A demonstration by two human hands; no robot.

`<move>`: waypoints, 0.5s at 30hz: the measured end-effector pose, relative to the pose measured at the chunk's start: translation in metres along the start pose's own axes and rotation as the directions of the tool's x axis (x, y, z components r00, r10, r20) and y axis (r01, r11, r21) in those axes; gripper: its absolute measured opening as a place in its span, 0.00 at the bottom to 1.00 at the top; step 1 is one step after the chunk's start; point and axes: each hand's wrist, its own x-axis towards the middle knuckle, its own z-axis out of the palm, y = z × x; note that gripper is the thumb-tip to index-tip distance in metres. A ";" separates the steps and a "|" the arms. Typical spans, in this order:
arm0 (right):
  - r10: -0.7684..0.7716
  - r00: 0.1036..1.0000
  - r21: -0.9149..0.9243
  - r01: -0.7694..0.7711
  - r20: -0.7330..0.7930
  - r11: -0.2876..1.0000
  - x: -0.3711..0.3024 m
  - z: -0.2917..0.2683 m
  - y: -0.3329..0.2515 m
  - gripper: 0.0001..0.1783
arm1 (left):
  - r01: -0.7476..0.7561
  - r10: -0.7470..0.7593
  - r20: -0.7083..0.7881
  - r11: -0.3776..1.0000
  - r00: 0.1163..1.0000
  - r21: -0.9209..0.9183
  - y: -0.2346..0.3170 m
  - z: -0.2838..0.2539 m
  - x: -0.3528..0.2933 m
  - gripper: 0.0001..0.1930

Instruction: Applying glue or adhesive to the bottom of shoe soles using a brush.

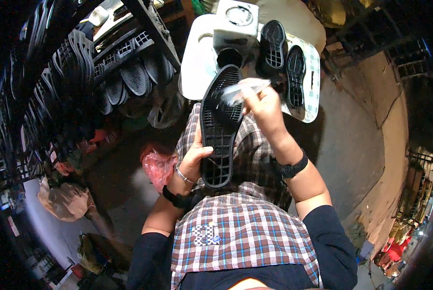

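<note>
My left hand [194,157] grips a black shoe sole [220,137] along its heel half, thumb on the gridded side. The sole stands lengthwise in front of my lap, its ribbed forefoot pointing away from me. Over that forefoot my right hand [264,108] is closed on a pale, slim tool [240,92], smeared by motion; its exact kind and tip are unclear. Whether the tool touches the sole cannot be made out. Two more black soles, a left one [273,46] and a right one [295,77], lie on a pale low tabletop [192,63] beyond my hands.
A white square container [235,21] with black smears stands on the tabletop's far side. To the left, a rack [153,29] carries many black soles [134,79]. A red plastic bag [158,166] lies by my left knee, and a brown bag [66,198] farther left.
</note>
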 end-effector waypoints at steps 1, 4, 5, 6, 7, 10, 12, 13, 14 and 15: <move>-0.009 0.999 -0.026 0.008 -0.040 1.000 0.007 -0.004 -0.001 0.12 | -0.004 0.003 0.015 0.998 1.000 0.060 0.000 0.000 -0.001 0.38; -0.012 1.000 0.003 0.012 0.021 1.000 -0.001 0.001 -0.003 0.11 | 0.085 -0.087 -0.045 0.995 0.995 -0.044 -0.010 -0.012 0.003 0.39; -0.015 0.996 -0.012 0.016 0.086 1.000 -0.007 0.004 -0.004 0.11 | 0.086 -0.088 -0.044 0.995 0.995 -0.043 -0.005 -0.008 0.003 0.39; 0.031 0.983 -0.032 -0.026 0.181 0.999 -0.012 0.003 -0.006 0.10 | 0.071 -0.071 -0.001 0.997 0.997 -0.014 0.000 -0.003 0.003 0.42; 0.044 0.975 -0.040 -0.036 0.216 0.999 -0.014 0.003 -0.010 0.10 | 0.054 -0.055 0.042 0.998 0.998 0.014 0.006 0.002 0.003 0.45; -0.089 0.996 0.090 0.088 0.009 0.992 -0.001 0.004 -0.010 0.09 | 0.027 -0.026 0.029 0.999 0.999 -0.038 0.008 0.006 0.003 0.44; -0.105 0.994 0.041 0.104 0.020 0.994 -0.003 0.007 -0.008 0.09 | 0.019 -0.019 -0.003 0.996 1.000 -0.083 0.009 0.012 0.005 0.44; -0.123 0.992 -0.009 0.124 0.032 0.992 -0.004 0.009 -0.008 0.10 | 0.020 -0.021 -0.007 0.996 1.000 -0.084 0.007 0.004 0.009 0.44; -0.125 0.983 -0.017 0.128 0.133 0.992 -0.008 0.010 -0.004 0.11 | 0.050 -0.038 0.083 0.987 0.996 -0.155 0.008 -0.003 0.016 0.44; 0.006 0.968 -0.042 0.005 0.252 0.999 -0.013 0.005 -0.008 0.11 | 0.086 -0.048 0.173 0.971 0.984 -0.222 0.007 -0.008 0.019 0.44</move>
